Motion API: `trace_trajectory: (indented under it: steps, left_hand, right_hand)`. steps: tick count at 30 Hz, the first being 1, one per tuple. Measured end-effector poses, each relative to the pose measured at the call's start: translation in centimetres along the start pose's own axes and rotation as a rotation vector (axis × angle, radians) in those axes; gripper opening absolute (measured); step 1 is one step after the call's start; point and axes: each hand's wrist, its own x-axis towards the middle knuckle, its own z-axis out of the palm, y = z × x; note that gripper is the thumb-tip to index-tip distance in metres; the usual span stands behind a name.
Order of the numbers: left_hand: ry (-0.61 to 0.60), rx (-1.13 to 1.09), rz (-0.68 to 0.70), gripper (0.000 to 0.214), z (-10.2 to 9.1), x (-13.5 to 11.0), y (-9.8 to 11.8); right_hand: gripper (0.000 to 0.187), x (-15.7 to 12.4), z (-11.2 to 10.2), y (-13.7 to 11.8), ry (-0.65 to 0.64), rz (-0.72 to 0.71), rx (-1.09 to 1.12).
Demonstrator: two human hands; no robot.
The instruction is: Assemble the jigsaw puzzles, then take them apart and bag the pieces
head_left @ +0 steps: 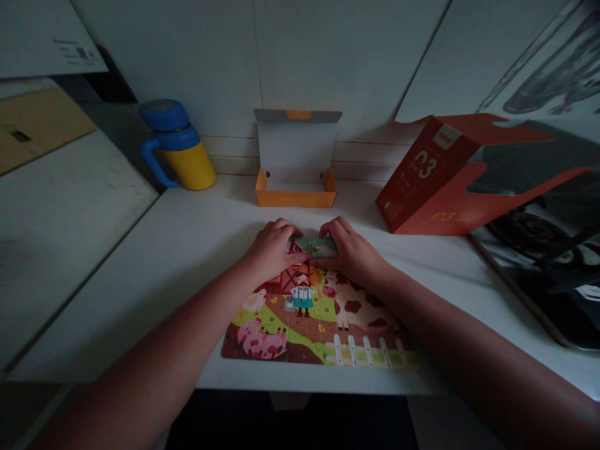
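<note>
A farm-scene jigsaw puzzle (304, 319) lies flat on the white table, with a farmer, a cow, a pink pig and a white fence on it. At its far edge, my left hand (274, 250) is closed, thumb and fingers around the left side of the teal sky pieces (312, 245). My right hand (351, 253) grips the same pieces from the right, its index finger bent over the far edge. Whether these pieces are fully seated against the rest cannot be made out. My hands and forearms hide parts of the puzzle's left and right sides.
Behind the puzzle stands an orange box (296, 199) with its lid up. A blue and yellow flask (180, 150) is at the back left. To the right, a red box (435, 181) leans near a dark object (544, 262). The table's front edge (304, 381) runs below the puzzle.
</note>
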Motion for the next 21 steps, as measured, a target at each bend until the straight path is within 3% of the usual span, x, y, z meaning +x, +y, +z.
trace_trajectory:
  steps: [11, 21]
  left_hand:
    - [0.023, -0.237, -0.089, 0.053, -0.23, -0.01, -0.09]
    - [0.022, -0.485, -0.203, 0.036, -0.81, -0.04, 0.18]
  right_hand:
    - [0.039, 0.29, -0.03, -0.17, -0.074, 0.002, -0.058]
    - [0.036, 0.12, -0.63, 0.51, -0.104, 0.100, -0.074]
